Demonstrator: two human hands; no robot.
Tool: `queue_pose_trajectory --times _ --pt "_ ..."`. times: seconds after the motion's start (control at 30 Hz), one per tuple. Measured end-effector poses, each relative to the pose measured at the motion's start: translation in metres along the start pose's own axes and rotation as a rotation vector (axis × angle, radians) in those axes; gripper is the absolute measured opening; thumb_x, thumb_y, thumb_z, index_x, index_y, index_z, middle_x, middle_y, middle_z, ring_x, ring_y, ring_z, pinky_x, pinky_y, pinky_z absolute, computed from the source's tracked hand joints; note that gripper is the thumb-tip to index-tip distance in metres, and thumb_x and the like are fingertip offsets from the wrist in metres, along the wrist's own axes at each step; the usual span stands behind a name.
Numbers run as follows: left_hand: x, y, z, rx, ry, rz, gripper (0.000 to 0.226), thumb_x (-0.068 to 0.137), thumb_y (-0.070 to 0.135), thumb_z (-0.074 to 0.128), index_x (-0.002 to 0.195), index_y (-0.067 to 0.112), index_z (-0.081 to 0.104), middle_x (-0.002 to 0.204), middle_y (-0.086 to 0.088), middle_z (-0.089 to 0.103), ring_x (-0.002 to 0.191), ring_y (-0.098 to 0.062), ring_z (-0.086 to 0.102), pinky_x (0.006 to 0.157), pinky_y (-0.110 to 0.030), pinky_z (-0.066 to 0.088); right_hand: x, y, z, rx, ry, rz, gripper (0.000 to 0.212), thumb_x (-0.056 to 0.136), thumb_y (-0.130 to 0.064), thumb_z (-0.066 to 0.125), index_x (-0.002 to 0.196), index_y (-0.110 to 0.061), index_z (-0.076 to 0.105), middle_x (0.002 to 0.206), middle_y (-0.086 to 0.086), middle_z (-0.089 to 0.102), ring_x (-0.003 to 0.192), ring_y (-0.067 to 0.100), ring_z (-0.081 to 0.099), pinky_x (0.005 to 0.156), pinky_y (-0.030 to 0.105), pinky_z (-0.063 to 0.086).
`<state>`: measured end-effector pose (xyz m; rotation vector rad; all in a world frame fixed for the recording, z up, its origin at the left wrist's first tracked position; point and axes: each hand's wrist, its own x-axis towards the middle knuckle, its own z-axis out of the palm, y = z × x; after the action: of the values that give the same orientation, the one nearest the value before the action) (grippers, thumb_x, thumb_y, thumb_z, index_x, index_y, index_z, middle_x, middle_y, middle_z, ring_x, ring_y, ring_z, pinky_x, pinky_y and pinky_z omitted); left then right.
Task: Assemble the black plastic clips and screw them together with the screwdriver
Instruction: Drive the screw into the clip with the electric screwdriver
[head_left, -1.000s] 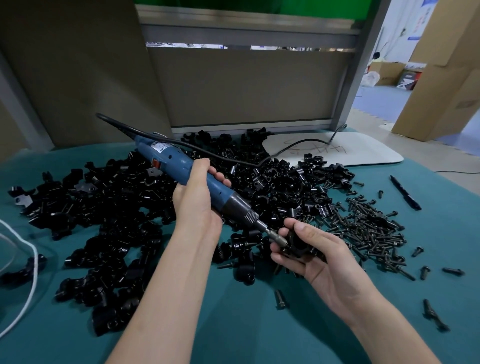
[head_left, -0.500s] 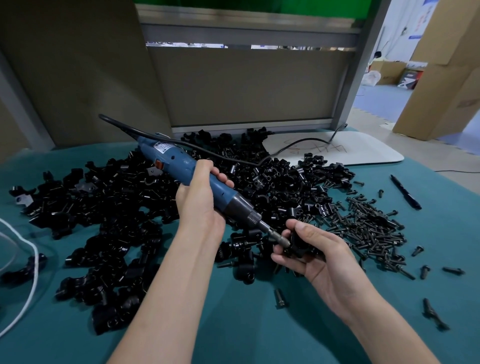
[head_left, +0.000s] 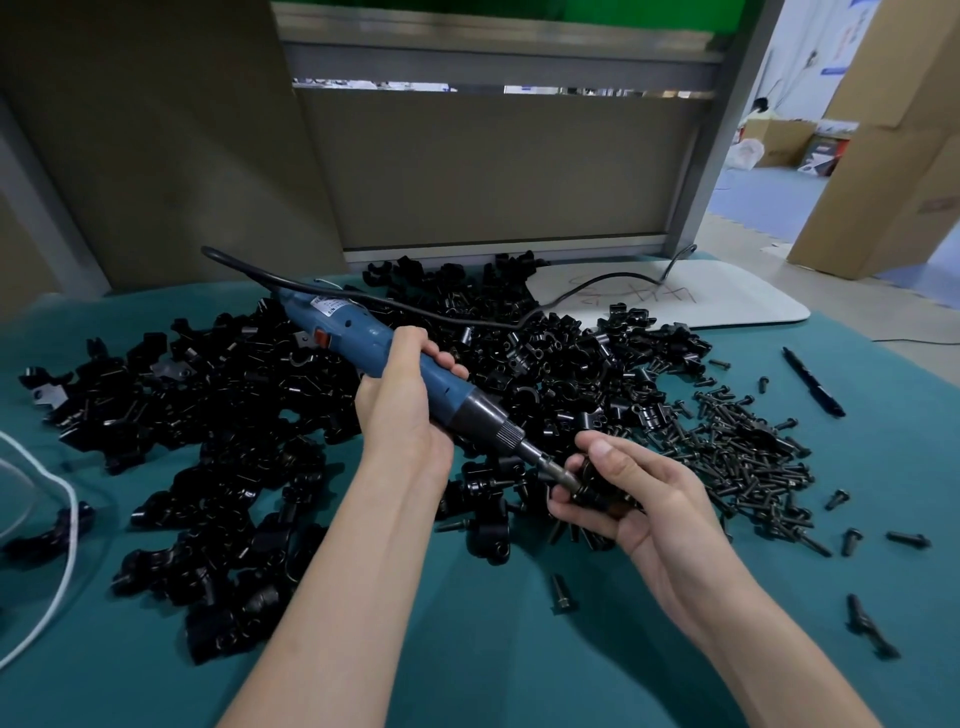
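Note:
My left hand grips the blue electric screwdriver around its barrel, tip angled down to the right. The metal bit meets a black plastic clip that my right hand holds between thumb and fingers just above the teal table. Most of that clip is hidden by my fingers. A big heap of loose black clips spreads across the table's left and middle. A pile of black screws lies to the right of my right hand.
The screwdriver's black cord trails back over the heap to a white board at the rear. A black pen lies far right. Single screws are scattered near the front. A white cable loops at the left edge.
Both hands and the screwdriver have stayed nearly in place, with the bit kept on the clip. The screwdriver body shifted very slightly down and right.

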<state>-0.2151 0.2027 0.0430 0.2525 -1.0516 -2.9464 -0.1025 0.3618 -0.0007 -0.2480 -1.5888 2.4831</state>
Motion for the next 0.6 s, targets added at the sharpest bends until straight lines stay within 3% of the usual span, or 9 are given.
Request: queue_pose_trajectory --times 0.6 --pt "0.0026 -0.0031 -0.0034 0.096 0.113 -0.019 0.020 0.086 0.008 0.067 0.073 0.015 0.053 0.056 0.001 0.058 0.050 -0.013 0.057 0.053 -0.026 0.052 0.0019 0.0021 0.0013 -0.052 0.017 -0.024 0.028 0.076 -0.025 0.075 0.097 -0.008 0.080 0.092 0.015 0.074 0.086 0.034 0.075 0.073 0.039 0.064"
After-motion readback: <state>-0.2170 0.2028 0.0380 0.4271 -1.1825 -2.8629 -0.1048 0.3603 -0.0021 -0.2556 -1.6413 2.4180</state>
